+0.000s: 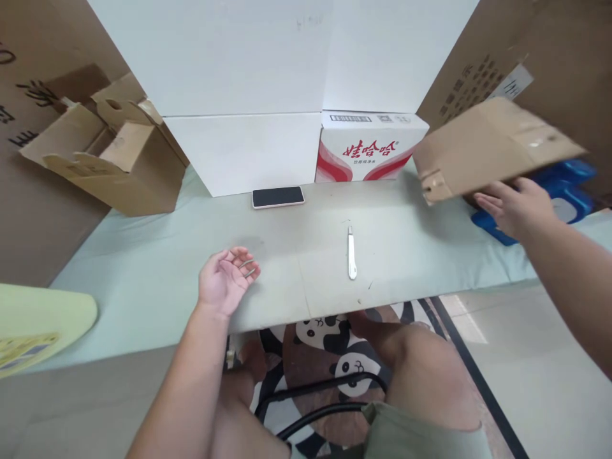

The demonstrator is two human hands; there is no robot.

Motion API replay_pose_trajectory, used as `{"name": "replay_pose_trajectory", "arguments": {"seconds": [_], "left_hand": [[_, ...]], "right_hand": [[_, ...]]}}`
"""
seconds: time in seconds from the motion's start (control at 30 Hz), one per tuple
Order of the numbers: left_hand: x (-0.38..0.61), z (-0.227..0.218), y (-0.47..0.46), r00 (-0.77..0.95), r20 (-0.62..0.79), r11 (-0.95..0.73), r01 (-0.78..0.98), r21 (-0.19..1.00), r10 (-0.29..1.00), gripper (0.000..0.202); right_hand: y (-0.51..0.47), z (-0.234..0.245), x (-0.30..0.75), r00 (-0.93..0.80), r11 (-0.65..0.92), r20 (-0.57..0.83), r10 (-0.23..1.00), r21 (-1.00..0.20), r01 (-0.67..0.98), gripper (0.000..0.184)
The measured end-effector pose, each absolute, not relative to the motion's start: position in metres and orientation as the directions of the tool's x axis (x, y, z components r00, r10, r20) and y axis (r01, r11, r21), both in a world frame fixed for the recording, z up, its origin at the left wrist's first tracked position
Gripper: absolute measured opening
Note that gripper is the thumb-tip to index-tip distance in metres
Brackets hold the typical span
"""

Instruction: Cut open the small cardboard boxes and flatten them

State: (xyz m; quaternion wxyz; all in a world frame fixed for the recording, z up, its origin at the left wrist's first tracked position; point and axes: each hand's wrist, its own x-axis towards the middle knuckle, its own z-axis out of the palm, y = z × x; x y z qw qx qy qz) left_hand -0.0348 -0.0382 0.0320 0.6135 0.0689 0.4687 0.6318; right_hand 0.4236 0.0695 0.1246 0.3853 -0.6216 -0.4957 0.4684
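My left hand [227,279] rests palm up on the pale green table [143,280], fingers loosely curled and apart, holding nothing. My right hand [514,205] reaches out to the right with fingers stretched under a blurred brown cardboard box [492,148], touching its underside. A white utility knife [352,252] lies on the table between the hands. A black phone [278,197] lies farther back, against a white box.
Large white boxes [229,83] and a red-and-white printed carton [370,148] stand at the back. Open cardboard boxes [115,153] sit at the left. A blue stool [564,197] is at the right. Brown cardboard sheets lean on both sides. A yellow object [38,325] lies near left.
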Motion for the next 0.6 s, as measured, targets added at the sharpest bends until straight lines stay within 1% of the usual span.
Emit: {"name": "replay_pose_trajectory", "arguments": {"seconds": [0.1,0.17,0.27,0.33,0.37,0.4,0.47,0.53,0.6], "left_hand": [[-0.035,0.034,-0.036,-0.249,-0.487,0.18,-0.716,0.675,0.837,0.018],[-0.038,0.036,-0.036,-0.258,-0.47,0.155,-0.723,0.674,0.844,0.018],[-0.046,0.038,-0.041,-0.276,-0.443,0.103,-0.743,0.662,0.853,0.017],[-0.051,0.039,-0.047,-0.302,-0.439,0.057,-0.767,0.639,0.846,0.018],[-0.054,0.04,-0.05,-0.318,-0.436,0.027,-0.782,0.622,0.842,0.018],[-0.057,0.04,-0.053,-0.333,-0.435,-0.002,-0.796,0.605,0.837,0.018],[-0.064,0.04,-0.058,-0.36,-0.436,-0.058,-0.821,0.568,0.825,0.021],[-0.074,0.04,-0.064,-0.389,-0.417,-0.123,-0.835,0.536,0.822,0.02],[-0.084,0.039,-0.069,-0.416,-0.396,-0.183,-0.842,0.507,0.819,0.019]], "right_hand": [[0.091,0.118,0.402,0.114,-0.181,-0.153,0.982,-0.938,0.295,0.045],[0.101,0.109,0.388,0.116,-0.178,-0.149,0.982,-0.933,0.312,0.04],[0.113,0.094,0.354,0.129,-0.195,-0.159,0.979,-0.917,0.348,0.028],[0.118,0.083,0.317,0.086,-0.198,-0.178,0.98,-0.9,0.389,0.021],[0.118,0.077,0.293,0.021,-0.174,-0.182,0.983,-0.892,0.418,0.02],[0.116,0.071,0.264,-0.074,-0.122,-0.174,0.982,-0.884,0.451,0.019],[0.106,0.062,0.199,-0.31,0.057,-0.122,0.943,-0.858,0.511,0.021],[0.092,0.059,0.125,-0.526,0.298,-0.033,0.85,-0.793,0.532,0.02],[0.08,0.06,0.049,-0.712,0.553,0.079,0.697,-0.691,0.465,0.019]]}}
